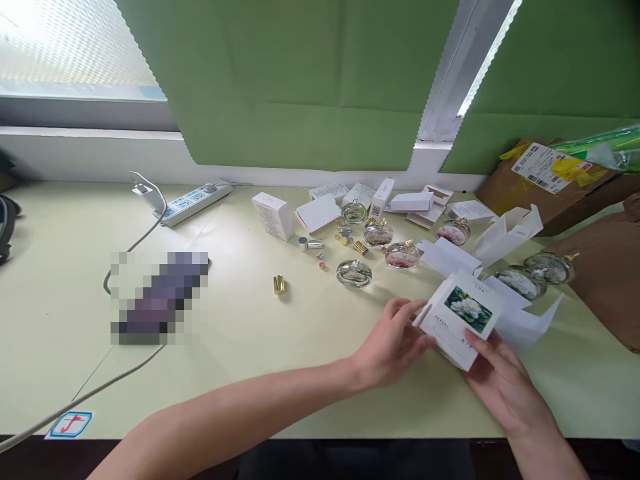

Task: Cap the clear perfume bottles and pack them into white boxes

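One white box with flower picture (460,321), held over right part of table (250,320), near front edge. Right hand (505,383): grasping box, thumb on printed face. Left hand (393,343): fingers at box's left end; pinching or merely touching, cannot tell. Step, as judged: handling of box end. Next move probably calls for firm right-hand support, light left fingertips. Hidden: right fingers beneath box, box interior. Obscured: pixelated object (163,297), left. Cut off: brown cardboard (610,267), right edge.
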A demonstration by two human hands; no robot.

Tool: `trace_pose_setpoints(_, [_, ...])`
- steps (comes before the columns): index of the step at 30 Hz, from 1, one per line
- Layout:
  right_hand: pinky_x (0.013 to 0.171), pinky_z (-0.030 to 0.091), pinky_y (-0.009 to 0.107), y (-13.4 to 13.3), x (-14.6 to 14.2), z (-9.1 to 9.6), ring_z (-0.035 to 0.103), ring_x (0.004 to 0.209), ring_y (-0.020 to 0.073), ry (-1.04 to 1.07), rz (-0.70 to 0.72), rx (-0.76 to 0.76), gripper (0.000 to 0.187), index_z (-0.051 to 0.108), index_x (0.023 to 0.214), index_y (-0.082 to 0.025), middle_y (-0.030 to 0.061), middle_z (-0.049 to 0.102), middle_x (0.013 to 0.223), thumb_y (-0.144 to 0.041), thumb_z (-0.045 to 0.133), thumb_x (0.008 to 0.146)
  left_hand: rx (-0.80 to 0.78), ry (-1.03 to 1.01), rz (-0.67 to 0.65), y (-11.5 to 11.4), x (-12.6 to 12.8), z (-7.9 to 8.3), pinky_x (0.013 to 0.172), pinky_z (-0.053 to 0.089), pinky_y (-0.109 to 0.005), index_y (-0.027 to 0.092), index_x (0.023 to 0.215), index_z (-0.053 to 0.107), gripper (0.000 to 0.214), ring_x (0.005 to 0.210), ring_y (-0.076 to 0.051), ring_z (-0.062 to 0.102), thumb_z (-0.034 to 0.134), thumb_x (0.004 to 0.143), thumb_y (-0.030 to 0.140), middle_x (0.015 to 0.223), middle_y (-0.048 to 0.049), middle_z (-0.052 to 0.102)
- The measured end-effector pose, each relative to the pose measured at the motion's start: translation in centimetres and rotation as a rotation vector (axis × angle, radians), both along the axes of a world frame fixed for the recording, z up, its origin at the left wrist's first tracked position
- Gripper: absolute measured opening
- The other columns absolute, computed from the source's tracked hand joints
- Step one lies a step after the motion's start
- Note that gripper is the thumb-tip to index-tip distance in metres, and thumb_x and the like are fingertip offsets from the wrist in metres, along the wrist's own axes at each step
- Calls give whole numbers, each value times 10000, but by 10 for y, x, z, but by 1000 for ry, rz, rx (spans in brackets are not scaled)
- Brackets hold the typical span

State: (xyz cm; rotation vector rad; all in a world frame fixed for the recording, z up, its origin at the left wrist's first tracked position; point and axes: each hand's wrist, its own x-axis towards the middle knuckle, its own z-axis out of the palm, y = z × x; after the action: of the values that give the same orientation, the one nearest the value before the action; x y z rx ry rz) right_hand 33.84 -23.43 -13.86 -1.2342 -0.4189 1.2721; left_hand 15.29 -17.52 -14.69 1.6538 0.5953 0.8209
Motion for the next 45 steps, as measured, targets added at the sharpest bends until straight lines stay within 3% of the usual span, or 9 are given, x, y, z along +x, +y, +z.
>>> trace_pose_setpoints(3, [1000, 557, 454, -2, -7, -1, 525, 1347, 296, -21, -30, 38, 636, 509, 1398, -428, 5, 578, 1449, -306, 747, 821, -96, -64, -68, 5, -2, 2, 957, 600, -385, 238, 1438, 424, 498, 1097, -198, 614, 539, 965, 345, 1366, -140, 379])
trace_pose_setpoints(9, [1095, 460, 506, 7, -12, 6, 511, 1362, 303, -91, 11, 75, 632, 494, 1413, -395, 24, 534, 1491, -332, 736, 833, -147, -171, 8, 11, -2, 1, 942, 577, -377, 221, 1379, 532, 439, 1217, -254, 551, 531, 974, 391, 1380, -152, 437])
trace_pose_setpoints(14, [1156, 378, 503, 13, 9, 4, 444, 1416, 301, -276, -182, -28, 765, 396, 1472, -386, 39, 564, 1457, -453, 751, 797, -179, -96, 165, 9, -5, 7, 947, 546, -385, 241, 1393, 503, 442, 1084, -205, 597, 462, 1002, 442, 1384, -122, 475])
trace_pose_setpoints(19, [1204, 292, 467, 5, 19, -6, 422, 1425, 327, -627, -6, -37, 710, 546, 1368, -313, 43, 538, 1482, -526, 782, 734, -56, -10, 294, 6, -8, 12, 1089, 445, -403, 226, 1387, 497, 394, 1279, -224, 477, 378, 1032, 350, 1410, -118, 445])
trace_pose_setpoints(25, [1207, 285, 459, 4, 19, -15, 412, 1435, 289, -767, 58, 7, 763, 366, 1507, -332, 57, 441, 1556, -564, 662, 843, -73, 9, 190, 8, -8, 15, 1152, 392, -416, 207, 1361, 541, 390, 1312, -218, 487, 343, 1034, 283, 1415, -98, 521])
trace_pose_setpoints(30, [1213, 280, 415, 5, 20, -23, 411, 1434, 273, -755, 1, 33, 720, 405, 1490, -350, 34, 444, 1554, -582, 643, 852, -39, -3, 66, 10, -11, 16, 1173, 381, -448, 245, 1448, 468, 468, 1388, -232, 437, 361, 996, 191, 1498, -79, 468])
trace_pose_setpoints(35, [1206, 293, 405, 3, 18, -27, 430, 1419, 278, -774, -58, 27, 712, 436, 1481, -348, 27, 456, 1547, -596, 640, 846, 33, 6, 17, 10, -12, 15, 1203, 345, -446, 263, 1496, 400, 499, 1431, -226, 390, 362, 1001, 217, 1546, -83, 406])
trace_pose_setpoints(45, [1209, 286, 391, 3, 14, -28, 406, 1433, 263, -814, -124, 100, 682, 426, 1484, -328, 24, 444, 1552, -562, 622, 874, 289, 33, -94, 7, -11, 10, 1206, 345, -425, 241, 1560, 222, 624, 1492, -227, 294, 370, 963, 135, 1599, -131, 286])
